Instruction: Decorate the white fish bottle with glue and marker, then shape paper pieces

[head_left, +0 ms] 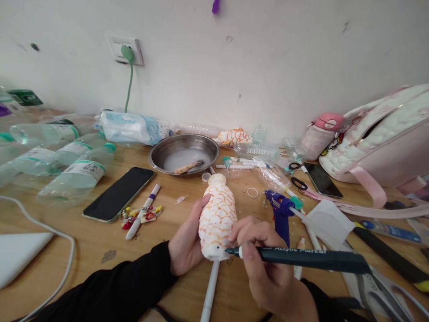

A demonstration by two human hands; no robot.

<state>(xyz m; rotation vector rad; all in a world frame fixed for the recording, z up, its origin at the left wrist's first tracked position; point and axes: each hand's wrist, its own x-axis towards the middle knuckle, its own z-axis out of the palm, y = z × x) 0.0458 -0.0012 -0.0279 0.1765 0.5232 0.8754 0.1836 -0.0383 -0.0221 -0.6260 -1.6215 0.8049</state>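
My left hand [188, 239] is wrapped round the left side of a white bottle-shaped craft piece [217, 214]. Orange scale-like lines cover its surface, and a small black dot shows near its lower end. From that lower end a white stick [211, 290] runs down toward me. A dark acrylic marker [311, 259] is pinched in my right hand [268, 264], its tip at the lower right of the white piece, close to the dot. I cannot tell whether the tip touches the surface. The right fingers also rest near the piece's right side.
Behind the hands stands a metal bowl [157, 156] with whitish liquid and a brush. Left are a phone [119, 193], a white marker [143, 212] and several plastic bottles [82, 172]. Right are a blue glue gun [280, 210], scissors [375, 286] and a pink-and-white backpack [385, 143].
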